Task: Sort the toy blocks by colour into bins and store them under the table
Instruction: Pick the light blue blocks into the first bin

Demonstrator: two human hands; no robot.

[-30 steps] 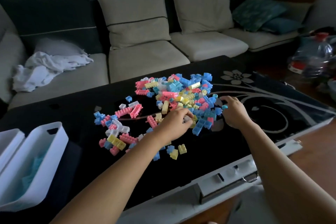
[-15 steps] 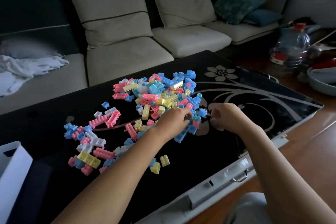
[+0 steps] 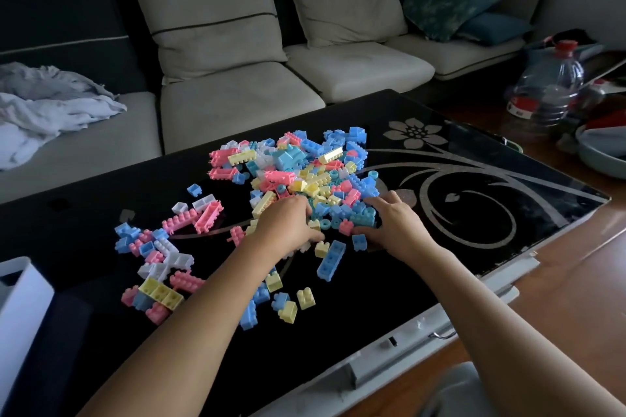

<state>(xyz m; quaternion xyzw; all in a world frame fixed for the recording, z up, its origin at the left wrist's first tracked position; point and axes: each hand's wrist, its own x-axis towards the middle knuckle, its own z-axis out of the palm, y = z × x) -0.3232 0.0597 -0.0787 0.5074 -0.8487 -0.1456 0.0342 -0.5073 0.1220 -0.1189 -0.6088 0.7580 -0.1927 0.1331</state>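
Sorting looking barely begun: mixed blocks (image 3: 298, 173) lying heaped on table (image 3: 389, 301), white bin (image 3: 23, 288) waiting at left edge. Left hand (image 3: 288, 228) digging into pile, grip hidden; right hand (image 3: 398, 230) resting spread over blue ones.

Blocked straight ahead of the left hand (image 3: 288, 227) and the right hand (image 3: 396, 227) by the dense heap of blocks (image 3: 305, 173). Tight between the hands too: a long blue block (image 3: 331, 260) and small pieces there. Passable right of the right hand over bare black counter (image 3: 542, 213), out to its edge. Cluttered left of the left hand by scattered blocks (image 3: 159, 254), with narrow bare gaps. Walled farther left by a white bin (image 3: 23, 298). Dotted near the left forearm with loose blocks (image 3: 288, 306).
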